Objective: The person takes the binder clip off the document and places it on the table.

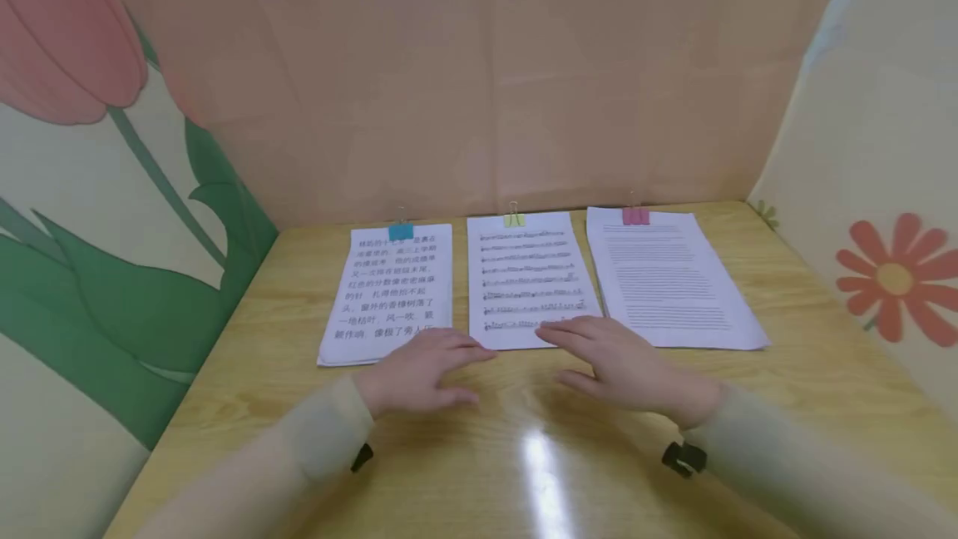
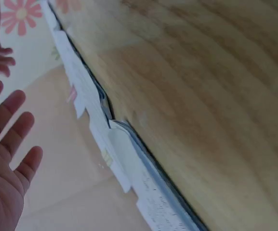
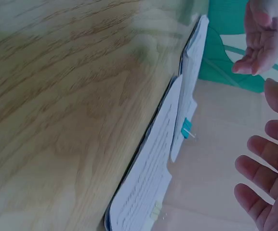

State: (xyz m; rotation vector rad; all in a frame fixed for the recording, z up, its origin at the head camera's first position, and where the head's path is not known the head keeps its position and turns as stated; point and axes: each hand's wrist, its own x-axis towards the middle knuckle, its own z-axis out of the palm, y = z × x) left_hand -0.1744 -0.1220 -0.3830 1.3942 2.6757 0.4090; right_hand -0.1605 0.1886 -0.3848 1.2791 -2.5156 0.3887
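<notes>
Three clipped paper stacks lie side by side on the table. The left stack [image 1: 389, 289] carries large printed characters and a blue binder clip [image 1: 401, 231]. Sheet music fills the top page of the middle stack [image 1: 524, 273], under a yellow binder clip [image 1: 514, 221]. Lines of small text cover the right stack [image 1: 666, 273], which has a pink binder clip [image 1: 635, 215]. My left hand [image 1: 427, 368] hovers, fingers extended, by the left stack's lower right corner. Opposite it, my right hand [image 1: 624, 364] has its fingers spread near the middle stack's lower right corner. Both hold nothing.
The wooden table [image 1: 479, 472] runs up to a pink back wall [image 1: 494, 90]. Side walls with a painted tulip [image 1: 67, 32] and a red flower [image 1: 894, 279] flank it. Dark bands [image 1: 683, 458] sit at the wrists.
</notes>
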